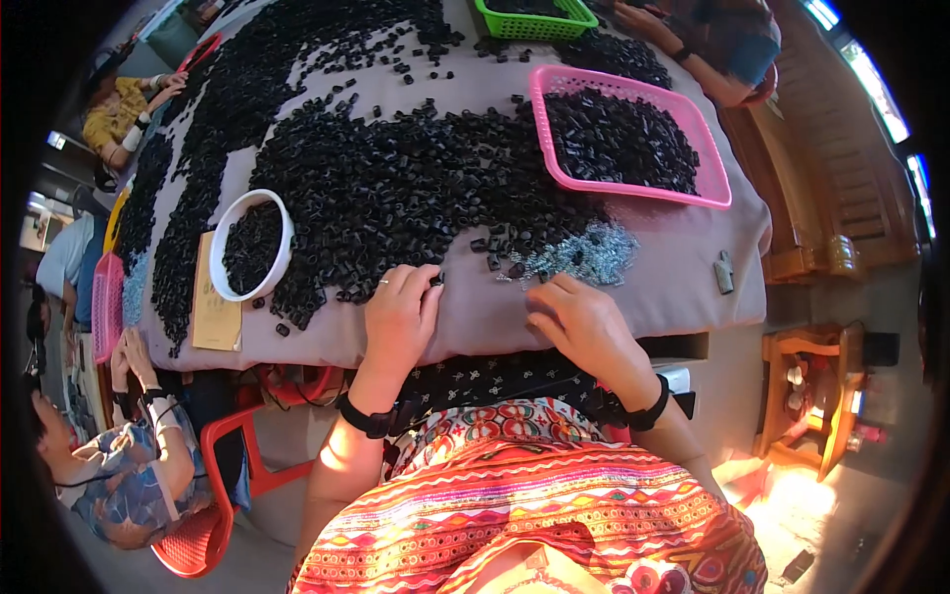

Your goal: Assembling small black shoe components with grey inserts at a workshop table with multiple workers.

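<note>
My left hand (401, 315) rests at the near edge of a wide heap of small black plastic pieces (396, 188). Its fingers are closed, with one small black plastic piece (436, 281) pinched at the tips. My right hand (592, 325) lies on the cloth just in front of a pile of small clear, silvery pieces (591, 255). Its fingers are bent, thumb and forefinger apart, and I see nothing held between them. A few loose black pieces (495, 261) lie between the hands, beside the silvery pile.
A pink basket (714, 184) of black pieces stands at the right, a green basket (539, 27) behind it. A white bowl (288, 238) sits by a brown booklet (213, 312) at left. A person (119, 475) sits left by a red chair (223, 445); others work around the table.
</note>
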The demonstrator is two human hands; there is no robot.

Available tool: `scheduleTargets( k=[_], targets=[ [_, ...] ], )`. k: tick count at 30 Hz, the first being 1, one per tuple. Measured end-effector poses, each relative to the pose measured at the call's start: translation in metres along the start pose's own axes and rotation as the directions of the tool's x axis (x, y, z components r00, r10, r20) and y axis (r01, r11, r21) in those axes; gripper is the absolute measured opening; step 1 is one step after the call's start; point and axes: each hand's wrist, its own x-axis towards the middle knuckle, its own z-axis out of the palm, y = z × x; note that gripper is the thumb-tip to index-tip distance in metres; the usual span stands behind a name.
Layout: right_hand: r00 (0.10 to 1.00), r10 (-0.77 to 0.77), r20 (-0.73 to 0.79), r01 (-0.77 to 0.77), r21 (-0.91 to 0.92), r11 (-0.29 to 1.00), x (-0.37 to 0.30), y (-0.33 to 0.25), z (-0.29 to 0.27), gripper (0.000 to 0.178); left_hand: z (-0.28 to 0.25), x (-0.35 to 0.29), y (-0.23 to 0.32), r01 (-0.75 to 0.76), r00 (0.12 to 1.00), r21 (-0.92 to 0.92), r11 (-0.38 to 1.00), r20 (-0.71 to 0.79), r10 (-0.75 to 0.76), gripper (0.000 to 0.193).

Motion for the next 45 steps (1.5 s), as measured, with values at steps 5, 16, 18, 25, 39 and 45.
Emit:
scheduleTargets(
  k=[5, 16, 18, 25, 39, 45],
  targets=[
    [1.000, -0.030, -0.008, 0.030, 0.030, 0.999, 0.012, -0.006, 0.006, 0.019, -0.002, -0.001, 0.001, -0.027, 0.999, 0.034, 0.999, 0.022, 0.027, 0.021],
    [0.987, -0.123, -0.100, 0.106, -0.154, 0.982, 0.047, 0.000, 0.038, 0.010, -0.002, -0.002, -0.004, -0.057, 0.998, -0.055, 0.997, -0.025, 0.056, 0.022],
    [0.976, -0.161, -0.147, 0.135, -0.172, 0.976, 0.045, -0.002, 0.038, 0.008, -0.002, -0.004, -0.004, -0.070, 0.997, -0.058, 0.996, -0.019, 0.069, 0.021],
    [0.965, -0.196, -0.174, 0.176, -0.123, 0.977, 0.040, -0.001, 0.031, 0.010, -0.006, 0.000, 0.000, -0.088, 0.996, -0.031, 0.996, 0.009, 0.088, 0.018],
    [0.989, 0.010, -0.149, 0.022, 0.217, 0.976, 0.030, 0.013, 0.028, 0.013, -0.001, -0.003, -0.003, -0.122, 0.991, 0.008, 0.993, 0.049, 0.121, 0.021],
    [0.989, 0.107, -0.104, -0.053, 0.422, 0.905, 0.026, 0.019, 0.030, 0.017, 0.002, -0.013, 0.004, -0.072, 0.992, -0.206, 0.976, -0.120, 0.048, 0.022]
  ],
)
